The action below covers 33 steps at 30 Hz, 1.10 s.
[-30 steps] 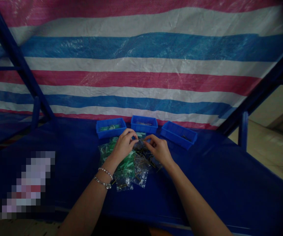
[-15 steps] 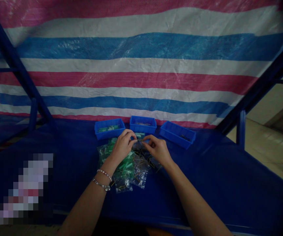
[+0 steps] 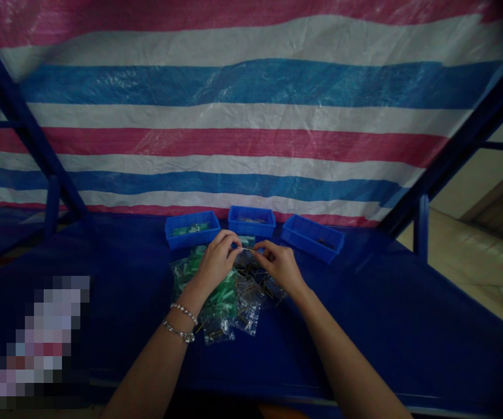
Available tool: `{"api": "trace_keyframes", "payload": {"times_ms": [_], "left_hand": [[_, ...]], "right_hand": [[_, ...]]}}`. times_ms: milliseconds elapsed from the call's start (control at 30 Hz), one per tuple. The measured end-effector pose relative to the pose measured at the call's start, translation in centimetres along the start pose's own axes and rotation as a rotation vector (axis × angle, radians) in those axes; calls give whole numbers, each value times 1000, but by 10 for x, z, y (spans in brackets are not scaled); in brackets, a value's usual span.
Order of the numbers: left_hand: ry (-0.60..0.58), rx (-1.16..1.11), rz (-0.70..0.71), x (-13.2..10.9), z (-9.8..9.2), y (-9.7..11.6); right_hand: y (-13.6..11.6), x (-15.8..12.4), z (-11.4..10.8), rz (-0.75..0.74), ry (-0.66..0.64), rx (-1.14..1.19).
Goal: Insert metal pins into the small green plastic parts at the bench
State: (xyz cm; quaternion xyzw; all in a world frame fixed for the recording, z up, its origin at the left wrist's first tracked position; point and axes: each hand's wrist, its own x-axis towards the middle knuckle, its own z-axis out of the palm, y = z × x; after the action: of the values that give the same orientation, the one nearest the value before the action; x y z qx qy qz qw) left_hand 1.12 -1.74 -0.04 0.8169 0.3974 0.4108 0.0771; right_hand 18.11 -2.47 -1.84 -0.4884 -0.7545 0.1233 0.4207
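My left hand (image 3: 217,260) and my right hand (image 3: 281,265) face each other over the pile, fingertips pinched on the two ends of one thin rod-like piece (image 3: 247,249). The piece looks pale at the left and dark or brassy at the right. Below them lie clear plastic bags (image 3: 219,327) with brassy bits inside, green pieces (image 3: 223,298) mostly under and beside my left hand, and dark thin parts (image 3: 251,270) toward my right hand. Two bracelets circle my left wrist.
Behind the pile stand three blue bins: the left (image 3: 192,230) holds green pieces, the middle (image 3: 251,221) small pale parts, the right (image 3: 312,237) a few dark ones. A striped sheet (image 3: 251,139) hangs behind the blue table (image 3: 365,326), between blue posts.
The whole view has shifted slightly, so the bins and table sit a little further left. Both hands keep nearly the same pinch on the thin piece.
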Motion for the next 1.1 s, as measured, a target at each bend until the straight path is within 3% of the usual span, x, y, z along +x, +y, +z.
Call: {"api": "trace_keyframes", "payload": {"times_ms": [100,200,267,367,500,633,900,1000,1100], "left_hand": [[-2,4,2,0,0,0],[11,14,-7,0,0,-2],[15,16,-15,0,1,-3],[7,19,-28,0,2,-3],[-11,38,-51,-1,2,-2],[-28,57,-76,-2,3,-4],[-49,67,-84,-4,6,-7],[-57,64,-90,-4,6,-7],[-63,69,-98,-4,6,-6]], "right_hand": [[4,3,-4,11,13,-7],[16,7,-15,102,154,-43],[30,9,-27,223,317,-63],[57,8,-45,518,576,-28],[83,2,-62,758,740,6],[85,-1,-71,886,727,-109],[75,-4,-74,932,615,-293],[67,0,-70,748,572,-324],[53,6,-61,439,330,-197]]}}
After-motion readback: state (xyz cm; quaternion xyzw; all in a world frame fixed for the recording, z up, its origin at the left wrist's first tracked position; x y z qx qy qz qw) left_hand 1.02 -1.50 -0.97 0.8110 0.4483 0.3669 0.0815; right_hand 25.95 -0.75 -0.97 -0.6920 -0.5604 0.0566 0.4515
